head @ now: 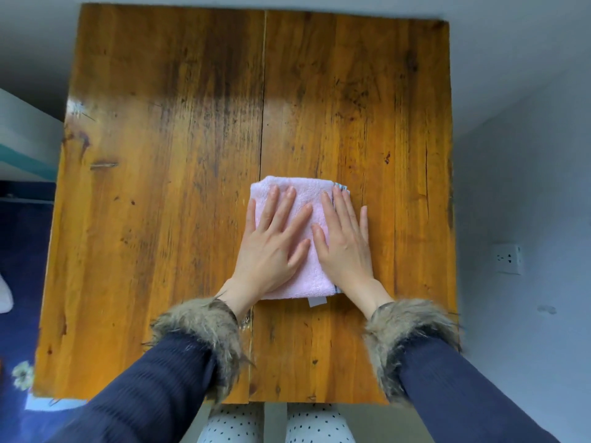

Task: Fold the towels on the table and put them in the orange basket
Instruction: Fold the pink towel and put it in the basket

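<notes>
Pink folded towel [299, 199] flat on wooden table [160, 155], pressed under left hand [275, 247] and right hand [345, 244], fingers straight, palms down, side by side.

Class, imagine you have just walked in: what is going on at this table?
A person is pressing both hands flat on a folded pink towel lying on a wooden table. The left hand covers the towel's left part, the right hand its right edge, fingers straight. The towel looks already folded into a small rectangle. No orange basket shows in this view, so the towel has not yet been put away.
</notes>
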Tool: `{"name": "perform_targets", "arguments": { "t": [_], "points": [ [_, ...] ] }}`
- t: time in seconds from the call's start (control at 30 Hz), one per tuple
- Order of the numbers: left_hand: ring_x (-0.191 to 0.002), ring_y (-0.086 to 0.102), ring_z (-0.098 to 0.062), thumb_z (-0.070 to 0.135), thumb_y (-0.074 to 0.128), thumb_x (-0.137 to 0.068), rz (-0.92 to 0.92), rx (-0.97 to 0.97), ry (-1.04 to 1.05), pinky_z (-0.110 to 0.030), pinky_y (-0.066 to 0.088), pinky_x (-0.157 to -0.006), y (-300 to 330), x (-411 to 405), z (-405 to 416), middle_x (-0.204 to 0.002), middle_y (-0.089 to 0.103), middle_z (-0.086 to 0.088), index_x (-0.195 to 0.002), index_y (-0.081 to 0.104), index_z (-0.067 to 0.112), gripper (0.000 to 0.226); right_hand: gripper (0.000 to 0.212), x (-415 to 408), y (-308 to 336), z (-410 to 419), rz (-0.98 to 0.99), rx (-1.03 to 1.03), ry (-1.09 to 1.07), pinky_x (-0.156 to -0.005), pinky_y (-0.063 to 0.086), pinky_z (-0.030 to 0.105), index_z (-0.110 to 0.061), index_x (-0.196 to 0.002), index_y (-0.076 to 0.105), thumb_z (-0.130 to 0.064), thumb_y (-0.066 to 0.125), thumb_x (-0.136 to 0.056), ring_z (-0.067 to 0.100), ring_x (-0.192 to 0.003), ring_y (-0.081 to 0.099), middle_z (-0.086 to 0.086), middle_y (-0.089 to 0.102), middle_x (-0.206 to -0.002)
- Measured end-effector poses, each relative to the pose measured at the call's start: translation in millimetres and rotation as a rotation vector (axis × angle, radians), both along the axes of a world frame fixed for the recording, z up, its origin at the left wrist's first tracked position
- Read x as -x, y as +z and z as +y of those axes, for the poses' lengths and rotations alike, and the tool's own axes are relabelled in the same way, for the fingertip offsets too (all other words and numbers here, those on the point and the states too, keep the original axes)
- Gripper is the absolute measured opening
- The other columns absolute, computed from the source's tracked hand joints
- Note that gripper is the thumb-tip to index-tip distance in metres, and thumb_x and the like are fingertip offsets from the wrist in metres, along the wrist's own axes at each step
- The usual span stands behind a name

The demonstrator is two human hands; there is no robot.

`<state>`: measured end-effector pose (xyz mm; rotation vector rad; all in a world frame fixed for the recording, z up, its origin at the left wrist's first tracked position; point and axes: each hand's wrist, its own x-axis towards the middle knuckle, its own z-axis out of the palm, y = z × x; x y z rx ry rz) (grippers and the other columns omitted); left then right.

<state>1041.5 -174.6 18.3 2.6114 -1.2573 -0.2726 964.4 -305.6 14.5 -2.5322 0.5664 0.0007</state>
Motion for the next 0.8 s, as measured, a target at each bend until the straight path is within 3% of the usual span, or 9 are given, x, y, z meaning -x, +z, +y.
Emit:
{"name": "perform_targets", "arguments": {
  "t": [0.13,0.2,0.27,0.3,0.4,0.47,0.57,0.67,0.8],
  "points": [
    [-0.140,0.022,-0.034,0.006,0.054,-0.091,0.192,0.291,0.159,-0.048,0.020,-0.113,16.5,12.5,19.9,-0.148,0.032,-0.021,-0.135,0.046,0.003,0.046,0.052,17.4,23.0,0.1,-0.033,-0.231,-0.368,-0.111,0.026,0.039,-0.014,-0.140,0.036,-0.026,0.053,-0.093,0.018,-0.129,0.041,0.003,0.041,-0.142],
    [-0.130,0.040,-0.027,0.003,0.055,-0.090,0.273,0.437,0.421,-0.030,0.033,-0.109,21.6,15.0,29.8,-0.139,0.042,-0.019,-0.130,0.048,0.001,0.041,0.051,20.6,28.4,-2.5,0.108,-0.403,-0.540,-0.104,0.035,0.045,-0.016,-0.137,0.037,-0.035,0.053,-0.092,0.019,-0.116,0.050,0.001,0.050,-0.129],
    [-0.108,0.053,-0.013,0.013,0.057,-0.091,0.434,0.510,0.729,-0.007,0.041,-0.086,25.9,10.4,32.6,-0.127,0.051,-0.009,-0.129,0.048,0.008,0.040,0.050,17.5,30.7,-6.7,0.226,-0.515,-0.618,-0.099,0.041,0.047,-0.014,-0.133,0.041,-0.039,0.053,-0.091,0.021,-0.109,0.055,0.001,0.057,-0.115],
    [-0.096,0.055,-0.004,0.021,0.058,-0.091,0.543,0.498,0.835,-0.004,0.040,-0.074,26.4,6.4,31.9,-0.121,0.053,-0.002,-0.129,0.047,0.012,0.041,0.048,15.0,31.3,-9.3,0.254,-0.543,-0.630,-0.096,0.044,0.047,-0.013,-0.131,0.043,-0.038,0.053,-0.091,0.021,-0.104,0.056,-0.001,0.059,-0.107],
    [-0.086,0.052,0.001,0.036,0.060,-0.089,0.746,0.366,0.836,-0.011,0.038,-0.067,23.1,-5.0,28.7,-0.108,0.055,0.009,-0.128,0.047,0.017,0.046,0.042,6.4,31.4,-17.7,0.298,-0.639,-0.643,-0.075,0.050,0.034,-0.010,-0.125,0.047,-0.032,0.057,-0.090,0.012,-0.081,0.057,-0.009,0.055,-0.087],
    [-0.088,0.054,-0.003,0.036,0.062,-0.087,0.854,0.338,0.814,-0.019,0.043,-0.068,22.3,-10.7,27.9,-0.102,0.055,0.011,-0.129,0.046,0.017,0.049,0.032,1.4,31.9,-21.8,0.300,-0.742,-0.643,-0.058,0.045,0.024,-0.005,-0.115,0.054,-0.024,0.059,-0.090,0.010,-0.076,0.058,0.000,0.062,-0.096],
    [-0.087,0.054,-0.002,0.033,0.065,-0.086,0.984,0.322,0.844,-0.019,0.042,-0.063,23.2,-12.8,30.4,-0.102,0.055,0.009,-0.128,0.047,0.017,0.049,0.004,-0.9,33.1,-28.1,0.314,-0.836,-0.605,-0.056,0.047,0.021,-0.011,-0.088,0.061,-0.013,0.058,-0.089,0.010,-0.071,0.061,0.007,0.066,-0.093],
    [-0.090,0.058,-0.008,0.034,0.066,-0.085,1.063,0.310,0.885,-0.023,0.045,-0.063,29.1,-0.6,40.6,-0.106,0.057,0.004,-0.127,0.046,0.020,0.048,0.004,5.1,37.8,-29.8,0.379,-0.913,-0.530,-0.044,0.042,0.014,-0.015,-0.087,0.060,-0.012,0.057,-0.088,0.007,-0.069,0.058,-0.002,0.064,-0.084],
    [-0.097,0.062,-0.013,0.031,0.068,-0.084,1.259,0.359,0.982,-0.032,0.055,-0.071,42.8,34.8,71.0,-0.111,0.058,0.003,-0.128,0.043,0.022,0.052,0.004,22.1,47.0,-21.2,0.467,-0.918,-0.400,-0.059,0.045,0.022,-0.013,-0.087,0.064,-0.014,0.060,-0.087,0.012,-0.080,0.062,0.002,0.067,-0.092]
  ]
}}
